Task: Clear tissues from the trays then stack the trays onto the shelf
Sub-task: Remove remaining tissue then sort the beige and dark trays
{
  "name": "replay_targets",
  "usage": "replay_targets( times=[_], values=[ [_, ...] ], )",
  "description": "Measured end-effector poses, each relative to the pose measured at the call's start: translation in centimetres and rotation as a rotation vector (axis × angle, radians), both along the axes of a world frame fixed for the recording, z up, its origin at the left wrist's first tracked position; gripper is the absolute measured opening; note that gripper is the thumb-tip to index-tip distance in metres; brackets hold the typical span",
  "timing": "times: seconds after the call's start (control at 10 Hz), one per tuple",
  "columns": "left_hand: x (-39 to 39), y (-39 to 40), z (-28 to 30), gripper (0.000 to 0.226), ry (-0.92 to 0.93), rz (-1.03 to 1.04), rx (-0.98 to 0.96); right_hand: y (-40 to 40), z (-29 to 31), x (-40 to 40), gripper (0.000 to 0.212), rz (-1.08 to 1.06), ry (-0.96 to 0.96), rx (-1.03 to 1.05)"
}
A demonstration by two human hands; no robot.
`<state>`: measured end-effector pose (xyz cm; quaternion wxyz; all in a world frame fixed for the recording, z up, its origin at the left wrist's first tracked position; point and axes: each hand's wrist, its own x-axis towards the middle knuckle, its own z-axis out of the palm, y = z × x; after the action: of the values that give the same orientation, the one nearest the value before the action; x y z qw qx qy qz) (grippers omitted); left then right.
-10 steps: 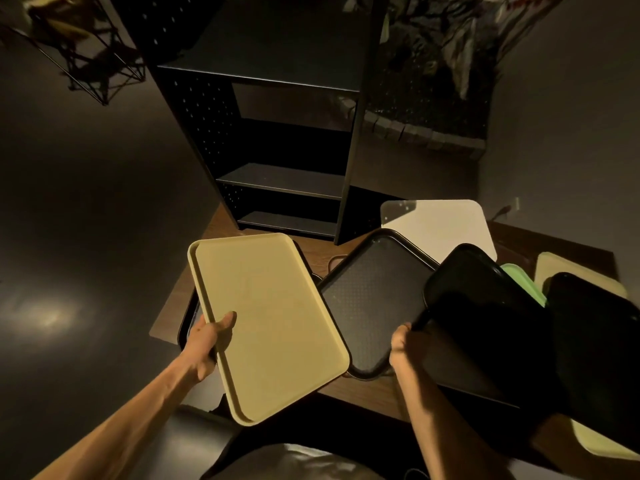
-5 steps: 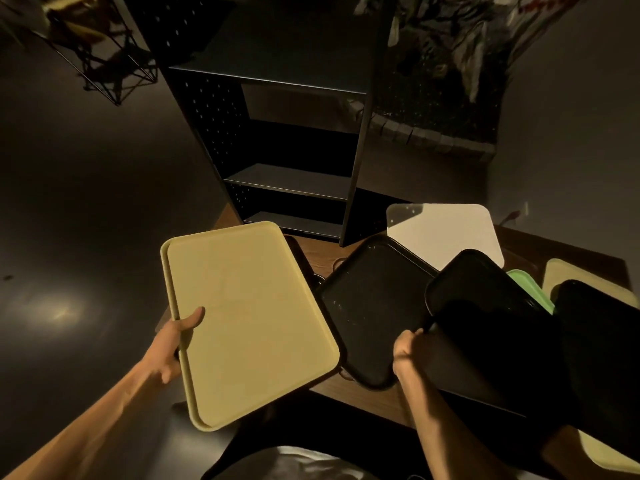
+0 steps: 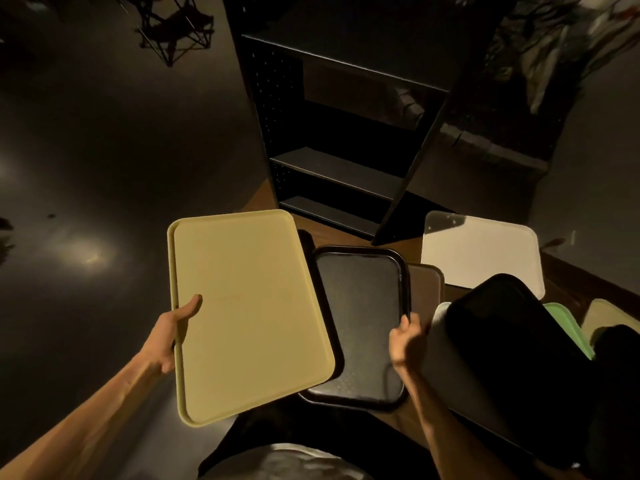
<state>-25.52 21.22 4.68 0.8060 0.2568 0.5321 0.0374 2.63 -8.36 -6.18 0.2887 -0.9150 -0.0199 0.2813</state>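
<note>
My left hand [image 3: 166,336] grips the left rim of a pale yellow tray [image 3: 249,306], held tilted above the table's left end. My right hand [image 3: 403,344] is closed on the right rim of a black textured tray [image 3: 360,323], which lies partly under the yellow one. A brown tray [image 3: 426,289], a white tray [image 3: 481,252], a glossy black tray [image 3: 512,344], a green tray [image 3: 568,323] and another pale tray [image 3: 604,311] overlap on the wooden table [image 3: 575,277]. The black open shelf [image 3: 332,168] stands behind them. No tissue shows on any tray.
A dark glossy floor [image 3: 104,168] spreads to the left with a light reflection. A black wire-frame object [image 3: 173,32] sits at the top left. Dark clutter lies behind the shelf at the top right. A wall rises on the right.
The yellow tray has been lifted up and to the left. My right hand has turned and raised the black textured tray, which uncovered a brown tray beside it.
</note>
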Motion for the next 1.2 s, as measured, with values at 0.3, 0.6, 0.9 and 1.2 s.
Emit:
replay_targets(
  times=[0.3, 0.6, 0.9, 1.2],
  values=[
    [-3.4, -0.7, -1.0, 0.049, 0.108, 0.078, 0.026, 6.5, 0.2, 1.8, 0.026, 0.259, -0.101, 0.007],
    [-6.9, -0.4, -3.1, 0.039, 0.144, 0.193, -0.026, 15.0, 0.0, 3.9, 0.036, 0.646, -0.042, 0.029],
    [-7.8, 1.2, -5.5, 0.051, 0.094, 0.274, -0.171, 21.1, -1.8, 4.6, 0.048, 0.903, -0.145, 0.023],
    [-4.4, 1.9, -5.3, 0.039, 0.097, 0.298, -0.110, 24.3, -6.1, 4.5, 0.045, 1.011, -0.217, -0.079]
  ],
)
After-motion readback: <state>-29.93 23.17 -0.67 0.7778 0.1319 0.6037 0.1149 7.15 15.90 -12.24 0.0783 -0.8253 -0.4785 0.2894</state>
